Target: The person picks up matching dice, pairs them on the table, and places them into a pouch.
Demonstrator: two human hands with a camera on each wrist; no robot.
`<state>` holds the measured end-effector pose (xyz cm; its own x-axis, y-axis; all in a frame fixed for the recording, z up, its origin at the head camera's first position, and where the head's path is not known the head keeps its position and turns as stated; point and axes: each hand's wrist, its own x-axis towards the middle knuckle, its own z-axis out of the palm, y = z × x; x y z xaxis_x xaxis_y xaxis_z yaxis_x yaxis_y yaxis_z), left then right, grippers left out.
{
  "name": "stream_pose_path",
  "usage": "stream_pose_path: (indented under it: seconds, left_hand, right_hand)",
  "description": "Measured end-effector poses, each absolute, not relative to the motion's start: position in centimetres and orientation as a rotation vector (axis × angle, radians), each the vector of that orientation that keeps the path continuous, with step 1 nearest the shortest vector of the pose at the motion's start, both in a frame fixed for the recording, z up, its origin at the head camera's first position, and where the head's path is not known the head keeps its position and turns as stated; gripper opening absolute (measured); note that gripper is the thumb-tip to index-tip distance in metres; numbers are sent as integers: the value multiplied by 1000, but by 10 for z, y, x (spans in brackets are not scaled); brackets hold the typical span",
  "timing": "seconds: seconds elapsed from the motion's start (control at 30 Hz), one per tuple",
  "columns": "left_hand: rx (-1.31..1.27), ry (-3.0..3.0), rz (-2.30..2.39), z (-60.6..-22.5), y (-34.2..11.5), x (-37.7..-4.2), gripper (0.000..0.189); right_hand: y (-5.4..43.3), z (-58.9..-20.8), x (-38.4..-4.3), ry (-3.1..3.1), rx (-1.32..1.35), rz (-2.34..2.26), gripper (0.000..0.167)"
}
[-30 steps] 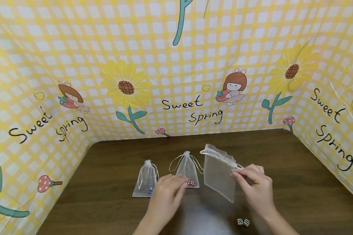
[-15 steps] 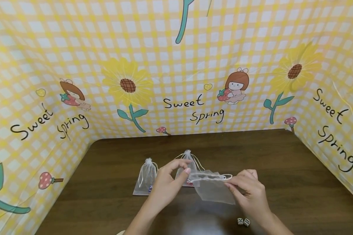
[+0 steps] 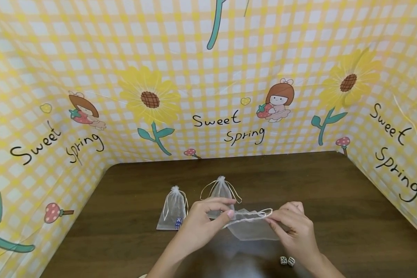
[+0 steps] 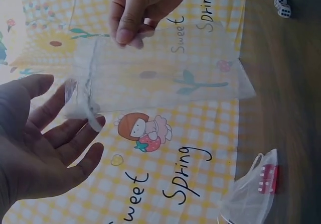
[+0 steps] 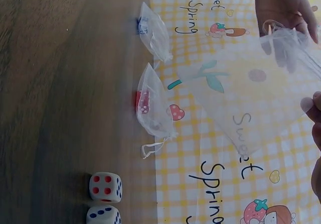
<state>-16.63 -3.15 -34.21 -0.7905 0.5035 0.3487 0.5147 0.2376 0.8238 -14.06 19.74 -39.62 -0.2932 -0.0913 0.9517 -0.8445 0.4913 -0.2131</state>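
A sheer white drawstring bag (image 3: 251, 227) hangs above the table, seemingly flat. My right hand (image 3: 295, 229) pinches its edge near the white cord between thumb and index finger. At the opposite end of the cord, my left hand (image 3: 208, 218) has its thumb and fingers apart. The left wrist view shows the left fingers (image 4: 83, 133) loosely spread against the bag's mouth. Two white dice (image 3: 287, 261) lie on the table below the right hand. The right wrist view shows red and blue pips on these dice (image 5: 105, 186).
A tied mesh bag (image 3: 170, 208) with blue dice (image 3: 178, 223) stands at the left. Another tied bag (image 3: 219, 189) stands behind my left hand; its red dice (image 5: 144, 102) show in the right wrist view. A checked cloth (image 3: 208, 77) walls in the dark wooden table (image 3: 125, 200).
The held bag has swung from hanging upright to lying tilted, its mouth toward my left hand. My left hand has come up and right to the bag's cord. The right hand keeps its pinch.
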Motion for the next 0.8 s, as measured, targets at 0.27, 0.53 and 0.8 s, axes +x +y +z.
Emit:
stream_pose_path:
  seconds: [0.27,0.53,0.8]
  left_hand:
    - [-870,-2471,-1558,-350,-29,-172,26]
    - [-842,-2433,-1418,-349,-20,-173,10]
    - [-941,-2436,-1369,-346,-18,-171,10]
  right_hand:
    - [197,-398,-141,-1665,821,905,18]
    - [191,-389,-141,-1539,861,841,25]
    - [199,-409,-142,-1782,708,911,31]
